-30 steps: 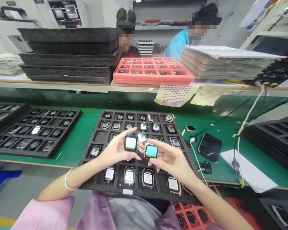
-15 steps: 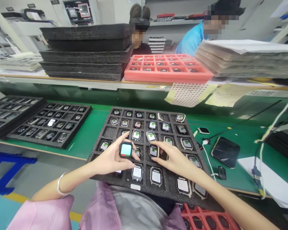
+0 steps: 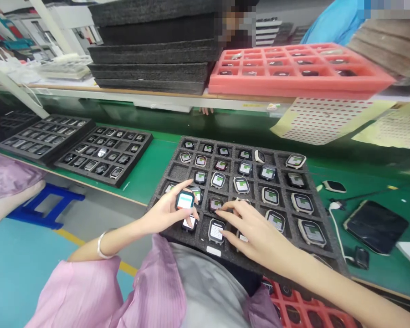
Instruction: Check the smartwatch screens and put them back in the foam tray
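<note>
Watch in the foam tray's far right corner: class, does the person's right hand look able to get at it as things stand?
Probably yes. The right hand, apparently empty, hovers over the foam tray, and only flat-lying watches lie between it and the corner watch; nothing blocks the way.

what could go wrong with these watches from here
The teal-screened smartwatch held at its edges in the left hand might slip and hit the watches below in the black foam tray. The right hand's fingers, right by a black smartwatch in a closely packed row, could nudge its neighbours or smudge its screen.
</note>
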Demonstrator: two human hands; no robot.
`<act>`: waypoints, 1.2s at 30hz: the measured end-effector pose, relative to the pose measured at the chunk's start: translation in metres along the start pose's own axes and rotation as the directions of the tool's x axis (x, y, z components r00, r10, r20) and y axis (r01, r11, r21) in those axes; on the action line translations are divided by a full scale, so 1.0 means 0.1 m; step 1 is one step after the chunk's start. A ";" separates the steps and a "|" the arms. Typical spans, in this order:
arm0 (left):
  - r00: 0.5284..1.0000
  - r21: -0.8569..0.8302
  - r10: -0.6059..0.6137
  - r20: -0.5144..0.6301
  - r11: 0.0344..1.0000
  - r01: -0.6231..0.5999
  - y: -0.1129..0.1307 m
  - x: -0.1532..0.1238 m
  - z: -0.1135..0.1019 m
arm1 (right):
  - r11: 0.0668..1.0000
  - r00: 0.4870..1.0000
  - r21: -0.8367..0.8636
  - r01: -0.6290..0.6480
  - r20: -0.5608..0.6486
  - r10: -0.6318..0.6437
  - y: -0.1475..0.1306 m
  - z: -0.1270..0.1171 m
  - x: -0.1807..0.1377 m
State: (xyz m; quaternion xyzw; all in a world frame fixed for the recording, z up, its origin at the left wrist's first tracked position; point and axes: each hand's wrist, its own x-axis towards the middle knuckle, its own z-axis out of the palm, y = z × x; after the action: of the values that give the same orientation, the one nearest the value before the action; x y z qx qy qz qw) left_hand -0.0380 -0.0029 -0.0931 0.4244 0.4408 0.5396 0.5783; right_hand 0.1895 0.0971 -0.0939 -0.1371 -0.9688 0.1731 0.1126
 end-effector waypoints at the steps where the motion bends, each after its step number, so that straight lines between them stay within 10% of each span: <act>1: 1.000 0.004 0.002 -0.001 1.000 -0.002 -0.01 0.00 -0.01 | 1.000 1.000 0.000 0.009 0.029 -0.009 -0.04 0.02 0.01; 22: 1.000 0.191 -0.027 -0.010 0.981 0.028 -0.12 -0.22 -0.23 | 0.951 0.985 -0.306 0.045 0.171 0.008 -0.19 0.14 0.18; 28: 0.988 0.904 0.141 0.065 0.411 -0.118 -0.05 -0.37 -0.52 | 0.988 0.973 -0.133 -0.083 0.206 0.109 -0.21 0.11 0.13; 36: 0.951 0.947 0.038 0.308 0.081 -0.310 0.12 -0.22 -0.38 | 0.840 0.941 0.436 -0.324 0.243 0.237 -0.17 -0.12 -0.07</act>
State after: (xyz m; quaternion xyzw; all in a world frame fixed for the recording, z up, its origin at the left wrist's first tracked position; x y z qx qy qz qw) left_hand -0.0781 -0.0240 -0.0893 0.8025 0.5714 0.1246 0.1185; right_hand 0.1952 0.0835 -0.0776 -0.2304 -0.8732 0.4286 0.0279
